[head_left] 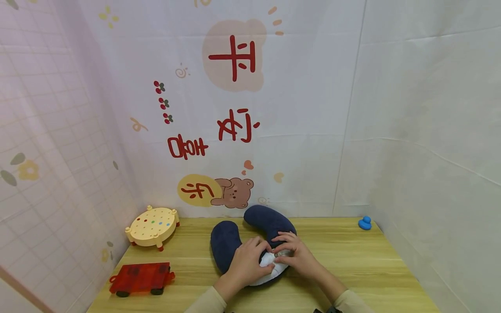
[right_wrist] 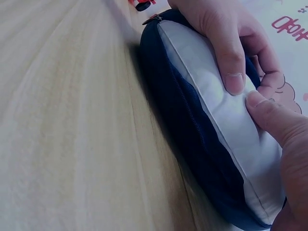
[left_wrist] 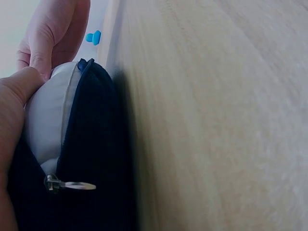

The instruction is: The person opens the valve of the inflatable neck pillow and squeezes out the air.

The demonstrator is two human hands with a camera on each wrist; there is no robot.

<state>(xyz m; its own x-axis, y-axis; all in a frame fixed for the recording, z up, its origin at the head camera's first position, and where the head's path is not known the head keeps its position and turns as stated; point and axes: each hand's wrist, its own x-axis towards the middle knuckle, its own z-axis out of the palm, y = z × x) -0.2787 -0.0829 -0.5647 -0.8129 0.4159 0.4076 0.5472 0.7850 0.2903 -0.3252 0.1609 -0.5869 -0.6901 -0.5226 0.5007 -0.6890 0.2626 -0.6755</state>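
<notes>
Head view shows the left hand (head_left: 248, 261) and right hand (head_left: 294, 255) both pinching the white inner cushion (head_left: 270, 261) that pokes from the half-open zip of the blue neck pillow (head_left: 231, 239) on the surface (head_left: 352, 269), so it looks about halfway.

head view: both hands cover the near curve of the navy neck pillow (head_left: 235, 239), hiding most of its white inner cushion (head_left: 268, 260) and the open seam; the forearms run off the bottom edge. a dark thing (head_left: 322, 310) at the bottom edge is cut off, its kind unclear. the small blue object (head_left: 365, 223) by the far wall is too small to identify. left wrist view: the left hand (left_wrist: 12, 130) is cropped by the left edge, fingertips unseen; the table (left_wrist: 216, 115) is blurred. right wrist view: the right hand (right_wrist: 284, 144) is cropped at right; the red toy (right_wrist: 142, 4) is cut by the top edge.
</notes>
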